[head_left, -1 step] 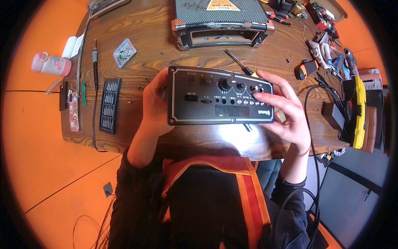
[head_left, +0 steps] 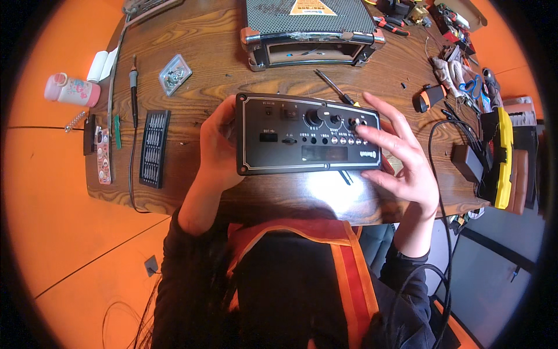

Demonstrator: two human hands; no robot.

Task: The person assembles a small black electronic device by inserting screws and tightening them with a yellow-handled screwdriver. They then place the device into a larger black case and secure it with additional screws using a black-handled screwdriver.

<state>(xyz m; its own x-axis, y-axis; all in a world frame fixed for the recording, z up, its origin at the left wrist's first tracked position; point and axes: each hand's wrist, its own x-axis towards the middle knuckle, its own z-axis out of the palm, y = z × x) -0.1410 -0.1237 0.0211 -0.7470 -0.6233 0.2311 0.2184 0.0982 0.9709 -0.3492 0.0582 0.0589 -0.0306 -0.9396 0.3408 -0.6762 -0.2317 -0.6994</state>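
I hold a black amplifier control panel over the table, its face toward me and its lettering upside down. It carries knobs, a row of small buttons, sockets and a dark display window. My left hand is wrapped round its left end, the fingers partly hidden behind it. At the right end is my right hand, with the thumb by the lower edge and a fingertip on the face near the jacks and buttons. Behind the panel lies a screwdriver, partly covered.
Beyond it stands a speaker box with an open slot. On the left are a screw tray, a soldering iron, a bit set and a pink bottle. A black cable hangs at right near a yellow case.
The panel's right end has shifted slightly left and turned a little. My right fingers have moved slightly, the index finger lifting from the top edge. My left hand stays in place.
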